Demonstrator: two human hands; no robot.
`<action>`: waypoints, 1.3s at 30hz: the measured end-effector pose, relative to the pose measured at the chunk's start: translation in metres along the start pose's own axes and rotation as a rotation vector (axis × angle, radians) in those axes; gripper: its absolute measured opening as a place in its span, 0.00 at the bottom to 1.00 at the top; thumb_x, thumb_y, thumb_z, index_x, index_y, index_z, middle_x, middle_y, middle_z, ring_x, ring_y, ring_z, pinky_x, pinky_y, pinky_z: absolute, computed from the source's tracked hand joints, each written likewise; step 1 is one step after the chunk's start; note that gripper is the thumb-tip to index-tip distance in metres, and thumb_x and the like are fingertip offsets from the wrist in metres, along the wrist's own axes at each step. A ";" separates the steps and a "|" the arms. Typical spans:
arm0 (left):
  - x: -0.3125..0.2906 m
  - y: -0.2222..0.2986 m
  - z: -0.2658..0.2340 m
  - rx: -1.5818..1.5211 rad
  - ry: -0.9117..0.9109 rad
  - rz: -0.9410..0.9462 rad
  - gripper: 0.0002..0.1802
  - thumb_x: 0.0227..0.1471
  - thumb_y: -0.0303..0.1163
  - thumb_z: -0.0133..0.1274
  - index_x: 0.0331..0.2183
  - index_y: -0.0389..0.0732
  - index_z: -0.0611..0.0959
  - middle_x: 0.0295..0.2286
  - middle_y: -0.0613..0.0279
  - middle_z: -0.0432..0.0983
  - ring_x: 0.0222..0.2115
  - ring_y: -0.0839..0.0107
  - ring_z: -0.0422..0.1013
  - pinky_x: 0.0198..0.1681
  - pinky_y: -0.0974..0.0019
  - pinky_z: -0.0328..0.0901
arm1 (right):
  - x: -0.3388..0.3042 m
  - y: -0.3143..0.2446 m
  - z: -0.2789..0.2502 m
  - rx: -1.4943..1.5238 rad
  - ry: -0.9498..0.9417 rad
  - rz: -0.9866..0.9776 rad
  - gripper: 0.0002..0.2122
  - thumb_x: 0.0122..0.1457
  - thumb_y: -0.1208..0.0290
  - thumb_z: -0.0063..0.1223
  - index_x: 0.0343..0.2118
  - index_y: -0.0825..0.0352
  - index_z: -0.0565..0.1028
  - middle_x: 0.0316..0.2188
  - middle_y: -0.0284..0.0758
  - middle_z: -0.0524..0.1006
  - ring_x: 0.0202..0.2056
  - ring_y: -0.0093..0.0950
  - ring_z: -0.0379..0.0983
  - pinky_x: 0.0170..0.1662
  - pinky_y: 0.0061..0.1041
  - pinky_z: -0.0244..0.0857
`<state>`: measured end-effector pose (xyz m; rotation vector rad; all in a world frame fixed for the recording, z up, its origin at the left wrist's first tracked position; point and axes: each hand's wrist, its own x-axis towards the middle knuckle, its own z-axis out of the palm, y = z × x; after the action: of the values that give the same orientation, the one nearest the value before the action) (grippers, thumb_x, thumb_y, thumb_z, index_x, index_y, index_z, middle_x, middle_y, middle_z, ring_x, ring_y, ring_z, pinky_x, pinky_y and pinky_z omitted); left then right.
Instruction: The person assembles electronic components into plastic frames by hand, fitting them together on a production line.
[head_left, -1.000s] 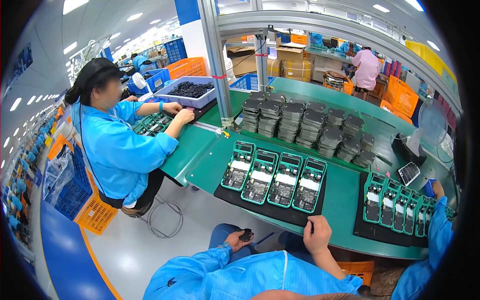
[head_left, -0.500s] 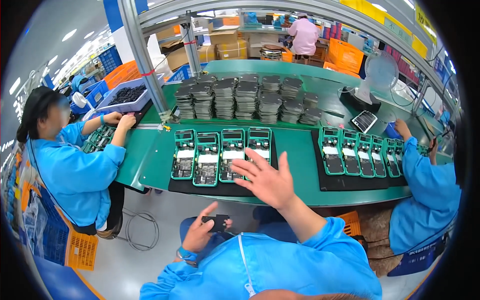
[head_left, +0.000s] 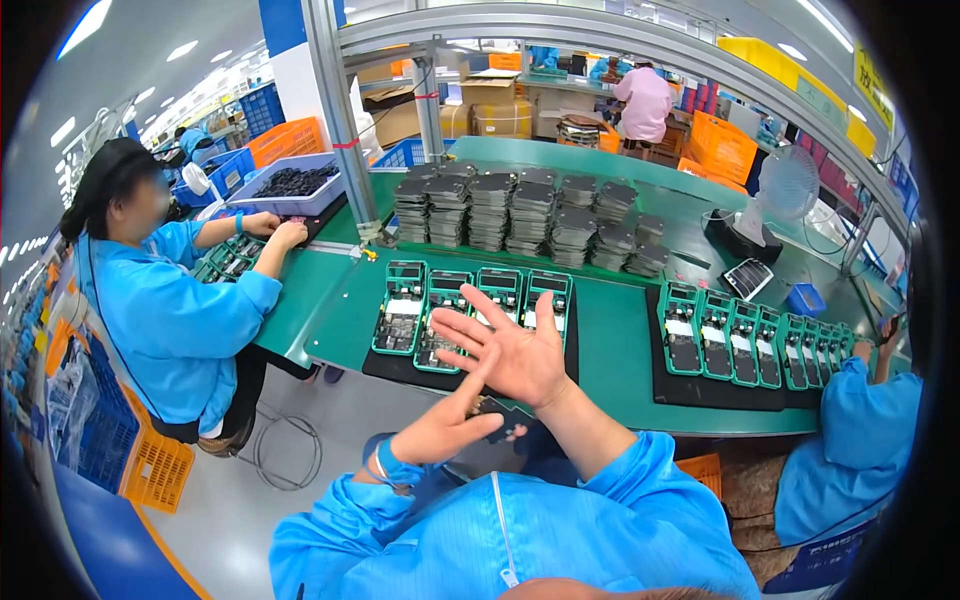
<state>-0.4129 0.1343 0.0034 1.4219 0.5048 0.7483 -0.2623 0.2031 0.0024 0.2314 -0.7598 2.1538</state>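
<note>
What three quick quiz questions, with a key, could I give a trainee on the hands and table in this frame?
1. What does the person's left hand hold?
2. True or false: the person's right hand is open, its palm showing.
3. What stands on the green table just beyond the four green-framed circuit-board units?
A. stacks of dark plates
B. a sewing machine
C. glass bottles

Key: 1. A dark flat plate. 2. True. 3. A.

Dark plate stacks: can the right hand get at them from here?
Likely yes, stretching forward: the right hand is open and empty, and the way over the green-framed units to the stacks looks free.
</note>
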 end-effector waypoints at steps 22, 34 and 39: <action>-0.030 -0.026 -0.080 -1.086 0.486 0.630 0.25 0.60 0.42 0.39 0.58 0.49 0.61 0.52 0.56 0.63 0.52 0.59 0.61 0.56 0.49 0.56 | -0.020 0.018 0.027 -0.930 0.018 0.235 0.28 0.62 0.58 0.43 0.61 0.66 0.54 0.36 0.33 0.74 0.29 0.18 0.65 0.36 0.19 0.63; -0.021 -0.023 -0.061 -1.159 0.397 0.626 0.25 0.61 0.45 0.36 0.57 0.49 0.62 0.53 0.58 0.63 0.53 0.61 0.60 0.58 0.44 0.52 | -0.026 0.069 0.036 -1.568 -0.213 0.380 0.32 0.58 0.53 0.48 0.61 0.62 0.52 0.33 0.40 0.76 0.33 0.41 0.74 0.36 0.36 0.68; -0.019 -0.025 -0.055 -1.180 0.410 0.599 0.24 0.61 0.43 0.37 0.56 0.50 0.63 0.53 0.57 0.62 0.53 0.61 0.59 0.58 0.47 0.53 | -0.038 0.075 0.034 -1.574 -0.262 0.501 0.35 0.58 0.50 0.46 0.62 0.61 0.48 0.30 0.38 0.76 0.30 0.40 0.75 0.35 0.35 0.68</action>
<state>-0.4607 0.1591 -0.0298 0.2684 -0.1245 1.5019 -0.2978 0.1224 -0.0183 -0.5653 -2.5448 1.3002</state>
